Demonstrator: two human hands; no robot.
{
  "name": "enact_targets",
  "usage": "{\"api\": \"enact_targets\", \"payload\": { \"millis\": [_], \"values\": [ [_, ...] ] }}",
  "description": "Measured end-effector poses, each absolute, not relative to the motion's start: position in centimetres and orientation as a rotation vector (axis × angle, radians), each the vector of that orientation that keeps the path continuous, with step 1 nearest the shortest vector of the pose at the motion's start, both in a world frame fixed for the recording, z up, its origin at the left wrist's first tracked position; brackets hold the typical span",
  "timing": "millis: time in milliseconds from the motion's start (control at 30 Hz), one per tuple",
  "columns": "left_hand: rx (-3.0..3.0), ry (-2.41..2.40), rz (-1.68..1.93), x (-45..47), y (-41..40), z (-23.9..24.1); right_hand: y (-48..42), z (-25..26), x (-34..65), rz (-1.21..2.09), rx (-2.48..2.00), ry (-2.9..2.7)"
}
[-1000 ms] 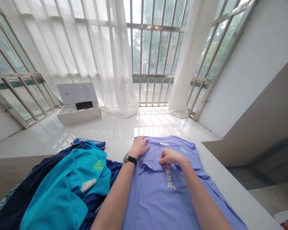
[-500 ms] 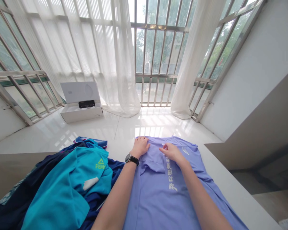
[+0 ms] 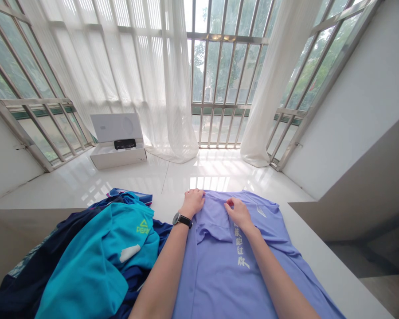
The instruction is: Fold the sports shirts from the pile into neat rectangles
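Note:
A lavender shirt [image 3: 219,270] lies spread out in front of me, with pale lettering down its middle and a small pale mark near the right shoulder. At its far left corner, my left hand [image 3: 193,202], wearing a dark-strapped watch [image 3: 182,219] on the wrist, has its fingers bent over the cloth. My right hand [image 3: 238,212] is closed in a pinch on the fabric near the far edge, partly covering the lettering. Between the two hands the cloth is rumpled. Both forearms hide part of the shirt.
Left of the shirt is a heap of clothes with a teal top [image 3: 96,261] and navy garments [image 3: 49,248]. A white box [image 3: 119,158] with its lid up, a black object [image 3: 125,144] inside, stands on the white ledge [image 3: 159,177]. Beyond are sheer curtains [image 3: 173,88] and barred windows.
The view has swung slightly left. My left hand has shifted a little left against the shirt, and my right hand now covers more of the top lettering.

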State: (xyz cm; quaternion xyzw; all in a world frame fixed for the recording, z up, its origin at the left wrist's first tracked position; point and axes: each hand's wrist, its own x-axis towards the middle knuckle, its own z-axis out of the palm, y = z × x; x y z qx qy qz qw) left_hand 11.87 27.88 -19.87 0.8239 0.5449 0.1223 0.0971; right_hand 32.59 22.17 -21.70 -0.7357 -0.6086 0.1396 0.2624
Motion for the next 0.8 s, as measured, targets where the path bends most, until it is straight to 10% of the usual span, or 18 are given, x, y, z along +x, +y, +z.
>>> {"api": "enact_targets", "payload": {
  "millis": [800],
  "values": [
    [2.341,1.771,0.433,11.43,28.11,-20.43,22.78,-21.6,32.75,0.657,-1.89,-1.654]
  ]
}}
